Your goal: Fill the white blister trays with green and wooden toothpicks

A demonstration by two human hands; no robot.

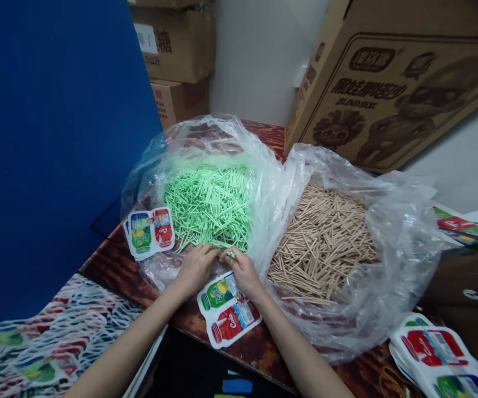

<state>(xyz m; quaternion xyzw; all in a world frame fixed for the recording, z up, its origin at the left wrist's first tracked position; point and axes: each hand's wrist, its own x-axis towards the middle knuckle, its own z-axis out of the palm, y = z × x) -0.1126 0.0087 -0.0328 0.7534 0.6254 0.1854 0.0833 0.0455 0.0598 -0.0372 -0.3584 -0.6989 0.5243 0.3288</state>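
Thin green sticks (209, 202) lie heaped in a clear plastic bag (230, 130). At its near edge, my right hand (241, 269) closes on a small bundle of green sticks (231, 254), whose ends poke out between the fingers. My left hand (197, 268) meets it from the other side, fingers curled against the same bundle and partly hidden. Just below my hands lies a printed card packet (229, 309) with a green half and a red "Cola" half. Left of them, a few similar packets (150, 232) overlap on the bag's edge.
Brown sticks (325, 243) fill a second clear bag (413, 249) on the right. More packets (437, 354) are stacked at the lower right. Netted packets (64, 337) lie lower left. A blue panel (52, 155) and cardboard boxes (388, 94) border the wooden table (114, 265).
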